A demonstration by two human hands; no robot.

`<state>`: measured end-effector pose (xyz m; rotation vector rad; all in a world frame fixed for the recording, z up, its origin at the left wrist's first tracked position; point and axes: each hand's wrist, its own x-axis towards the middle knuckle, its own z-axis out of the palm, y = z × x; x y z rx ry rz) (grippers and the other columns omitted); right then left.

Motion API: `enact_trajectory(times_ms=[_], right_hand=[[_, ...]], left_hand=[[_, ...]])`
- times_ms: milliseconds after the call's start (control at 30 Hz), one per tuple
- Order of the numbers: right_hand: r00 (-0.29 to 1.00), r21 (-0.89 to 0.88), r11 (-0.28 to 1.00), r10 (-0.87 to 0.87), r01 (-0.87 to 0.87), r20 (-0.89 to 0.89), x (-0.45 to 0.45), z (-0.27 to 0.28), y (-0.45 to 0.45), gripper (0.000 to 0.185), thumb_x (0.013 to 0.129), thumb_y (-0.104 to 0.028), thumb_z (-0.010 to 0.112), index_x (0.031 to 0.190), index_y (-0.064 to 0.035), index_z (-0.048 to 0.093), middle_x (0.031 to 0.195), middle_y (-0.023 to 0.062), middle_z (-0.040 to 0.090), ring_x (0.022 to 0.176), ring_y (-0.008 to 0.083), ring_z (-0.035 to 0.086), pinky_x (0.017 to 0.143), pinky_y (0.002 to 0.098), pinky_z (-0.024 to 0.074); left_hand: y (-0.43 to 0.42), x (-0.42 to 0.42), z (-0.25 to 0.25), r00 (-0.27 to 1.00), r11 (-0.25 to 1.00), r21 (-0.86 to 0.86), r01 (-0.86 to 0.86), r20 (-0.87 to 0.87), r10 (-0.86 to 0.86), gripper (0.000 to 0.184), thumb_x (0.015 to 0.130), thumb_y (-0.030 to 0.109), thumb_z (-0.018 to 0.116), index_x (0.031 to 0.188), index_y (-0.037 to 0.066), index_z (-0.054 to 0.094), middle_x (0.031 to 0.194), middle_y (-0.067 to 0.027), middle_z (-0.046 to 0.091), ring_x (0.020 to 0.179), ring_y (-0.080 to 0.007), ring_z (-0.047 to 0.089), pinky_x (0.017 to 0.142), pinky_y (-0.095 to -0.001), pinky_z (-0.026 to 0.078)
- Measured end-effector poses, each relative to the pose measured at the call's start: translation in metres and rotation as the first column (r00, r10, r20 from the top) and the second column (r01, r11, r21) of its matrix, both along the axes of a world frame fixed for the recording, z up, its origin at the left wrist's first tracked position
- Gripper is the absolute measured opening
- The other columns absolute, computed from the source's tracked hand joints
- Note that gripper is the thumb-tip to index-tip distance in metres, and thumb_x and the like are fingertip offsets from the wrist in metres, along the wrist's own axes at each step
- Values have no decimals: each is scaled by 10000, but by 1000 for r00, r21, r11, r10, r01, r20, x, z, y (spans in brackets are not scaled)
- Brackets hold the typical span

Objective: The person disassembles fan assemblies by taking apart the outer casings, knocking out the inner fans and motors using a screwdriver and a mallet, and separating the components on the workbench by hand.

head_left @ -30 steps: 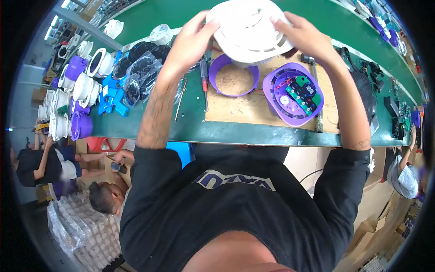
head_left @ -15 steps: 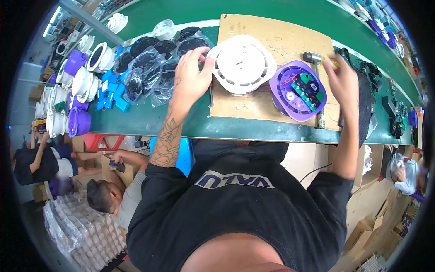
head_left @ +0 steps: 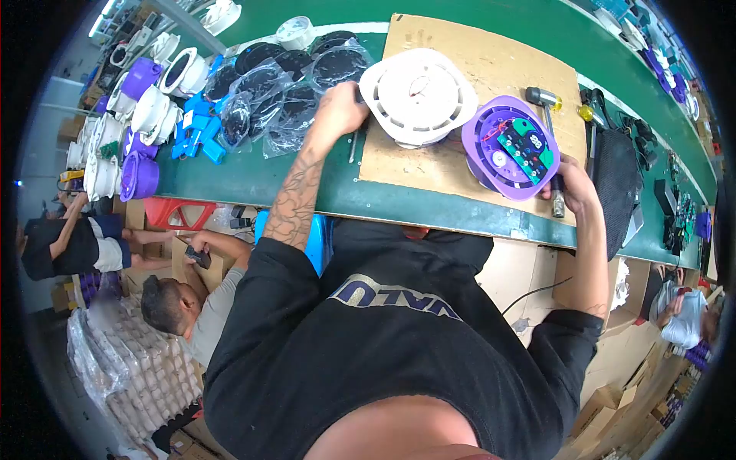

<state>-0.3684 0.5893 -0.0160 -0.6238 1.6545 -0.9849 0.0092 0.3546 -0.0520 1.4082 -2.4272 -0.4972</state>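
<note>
A white round housing (head_left: 420, 93) with slots around its rim rests on a cardboard sheet (head_left: 491, 57). My left hand (head_left: 343, 109) is closed at its left edge, the fingertips partly hidden behind the rim. Beside it, a purple housing (head_left: 491, 165) tilts toward me, showing a green circuit board (head_left: 529, 149) and red wires inside. My right hand (head_left: 575, 186) grips the purple housing's right edge, fingers curled against its rim. A hammer (head_left: 543, 96) with a dark head lies behind the purple housing, its handle end showing near my right thumb.
Plastic-bagged black discs (head_left: 268, 100), blue parts (head_left: 198, 134) and white and purple housings (head_left: 139, 175) crowd the left of the green bench (head_left: 253, 188). A yellow-handled tool (head_left: 587, 113), black mesh item (head_left: 616, 180) and cables lie right. A person (head_left: 180, 303) sits low left.
My right hand has come down from above the hammer to the purple housing's right edge. My left hand has closed at the white housing's edge. The whole view has shifted slightly.
</note>
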Motion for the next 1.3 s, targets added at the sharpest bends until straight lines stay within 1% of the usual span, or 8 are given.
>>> enact_trajectory(times_ms=[33,100,267,1000,1033,1067,1100,1300], right_hand=[[996,12,999,-31,30,89,-11,-3,0,159,810,-72,520,909,51,539,658,80,541,449,115,468,379,257,393],[998,-27,999,-46,47,35,-24,9,8,111,792,-60,506,878,9,523,621,45,493,432,94,433,351,247,331],[942,-152,971,-220,186,-255,-6,52,18,183,935,-241,553,899,-68,504,625,-30,451,424,56,396,362,212,302],[906,-279,960,-104,-16,-411,68,99,27,155,969,-166,532,1051,-43,578,637,-92,421,514,-19,333,438,162,212],[893,-370,922,-68,-114,-445,42,71,23,357,967,-221,547,1264,-25,521,595,-93,393,474,-22,319,390,180,213],[894,-374,906,10,-198,-449,25,61,13,321,972,-206,532,1225,-9,544,607,-91,413,489,-8,322,404,188,227],[709,-367,862,-13,-349,-705,105,137,5,384,946,-260,572,1095,94,587,894,159,669,701,208,581,619,331,485],[627,-80,875,274,-477,-729,108,158,-16,463,954,-231,567,1286,83,491,1088,192,630,901,172,548,783,304,470]], left_hand=[[9,5,26,980,892,445,-83,-127,155,334,810,192,648,1020,-66,632,819,-195,683,635,-247,678,626,-365,534],[24,46,41,859,856,517,-18,-429,278,410,812,108,673,1140,-88,525,783,-129,666,608,-162,651,538,-289,527],[83,36,146,466,960,187,210,-882,70,421,876,40,603,1231,-24,387,1056,-198,618,918,-318,671,782,-398,592],[52,-52,68,732,924,218,314,-676,-89,313,987,198,461,1267,81,538,968,-50,608,904,-120,576,781,-297,495],[63,-54,85,400,881,92,465,-909,-116,354,972,171,489,1314,83,512,1019,-92,629,939,-175,596,833,-327,480],[48,-71,55,471,929,-218,298,-813,-342,368,932,150,555,1288,62,520,1062,-143,634,979,-244,611,844,-348,481],[50,-61,69,531,939,-137,316,-794,-295,374,886,112,607,1242,33,527,1055,-157,626,988,-286,613,836,-374,477],[60,-43,79,571,941,-190,280,-755,-322,399,846,85,636,1215,12,503,987,-202,603,945,-354,602,789,-429,454]])
